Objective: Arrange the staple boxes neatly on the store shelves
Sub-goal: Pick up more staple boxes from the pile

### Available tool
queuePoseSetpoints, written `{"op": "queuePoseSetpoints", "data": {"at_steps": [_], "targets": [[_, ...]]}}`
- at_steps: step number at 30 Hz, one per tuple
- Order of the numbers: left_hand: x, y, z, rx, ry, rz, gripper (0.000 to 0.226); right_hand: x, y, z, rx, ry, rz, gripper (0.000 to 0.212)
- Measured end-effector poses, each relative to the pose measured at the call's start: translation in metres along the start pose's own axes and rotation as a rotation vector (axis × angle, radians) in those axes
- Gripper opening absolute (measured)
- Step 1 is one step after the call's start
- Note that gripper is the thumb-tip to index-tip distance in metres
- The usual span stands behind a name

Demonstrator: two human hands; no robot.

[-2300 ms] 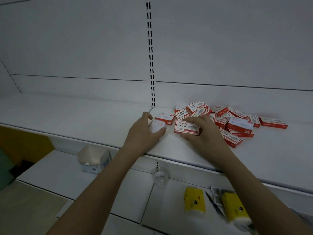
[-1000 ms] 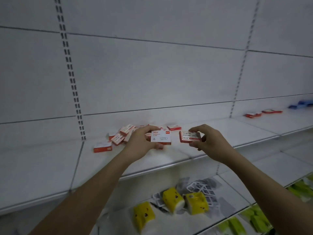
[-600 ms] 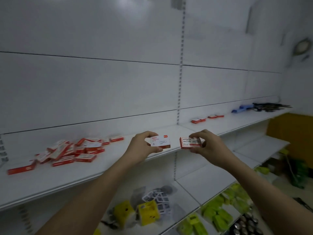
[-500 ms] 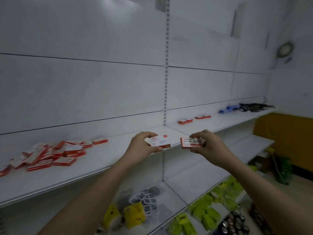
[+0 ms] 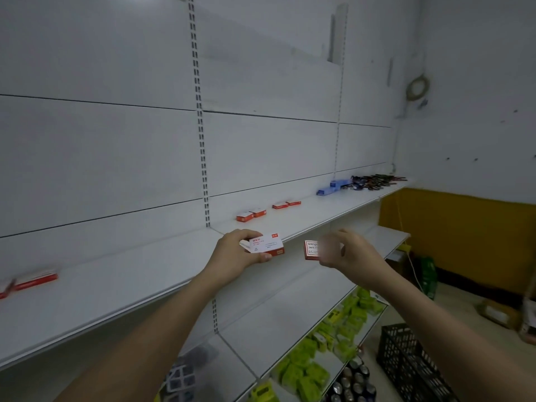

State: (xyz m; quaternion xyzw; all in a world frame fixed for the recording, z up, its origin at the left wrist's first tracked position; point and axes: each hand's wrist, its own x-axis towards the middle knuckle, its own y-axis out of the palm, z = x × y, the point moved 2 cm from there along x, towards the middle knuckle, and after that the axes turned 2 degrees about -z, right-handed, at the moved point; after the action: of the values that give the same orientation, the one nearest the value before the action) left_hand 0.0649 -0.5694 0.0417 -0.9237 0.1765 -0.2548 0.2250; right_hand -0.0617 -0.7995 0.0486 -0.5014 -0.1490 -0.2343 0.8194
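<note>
My left hand [image 5: 236,255] grips a red and white staple box [image 5: 268,244] in front of the white shelf [image 5: 116,288]. My right hand [image 5: 346,252] pinches a second staple box [image 5: 311,250], held in the air just beyond the shelf's front edge; its fingers are blurred and cover part of the box. Further right along the shelf lie two staple boxes side by side [image 5: 251,214] and a flatter pair [image 5: 286,204]. The end of the loose pile of boxes [image 5: 32,281] shows at the far left.
Blue packets [image 5: 330,187] and dark pens [image 5: 377,179] lie at the shelf's far right end. Lower shelves hold green packets [image 5: 327,343], puzzle cubes [image 5: 185,378] and cans [image 5: 351,384]. A black crate [image 5: 412,361] stands on the floor by a yellow wall.
Both hands lifted a box each from the pile and carried them right along the shelf. The pile has slid to the left edge of the view; the right section came into sight.
</note>
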Motion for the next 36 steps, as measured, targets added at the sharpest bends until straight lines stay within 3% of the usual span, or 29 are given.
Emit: {"op": "queuePoseSetpoints", "data": {"at_steps": [10,18,25,36], "targets": [[0.145,0.087,0.060,-0.074,-0.026,0.017,0.053,0.113,0.031,-0.101,-0.089,0.075,0.068,0.044],[0.244,0.110,0.078,-0.051,-0.043,0.031,0.053,0.208,0.062,-0.165,-0.082,0.077,0.079,0.048],[0.307,0.123,0.099,0.042,-0.076,-0.088,0.047,0.289,0.096,-0.214,-0.001,0.024,0.122,0.047],[0.335,0.147,0.121,0.264,-0.311,-0.376,0.046,0.422,0.169,-0.287,0.195,-0.218,0.266,0.050]]}}
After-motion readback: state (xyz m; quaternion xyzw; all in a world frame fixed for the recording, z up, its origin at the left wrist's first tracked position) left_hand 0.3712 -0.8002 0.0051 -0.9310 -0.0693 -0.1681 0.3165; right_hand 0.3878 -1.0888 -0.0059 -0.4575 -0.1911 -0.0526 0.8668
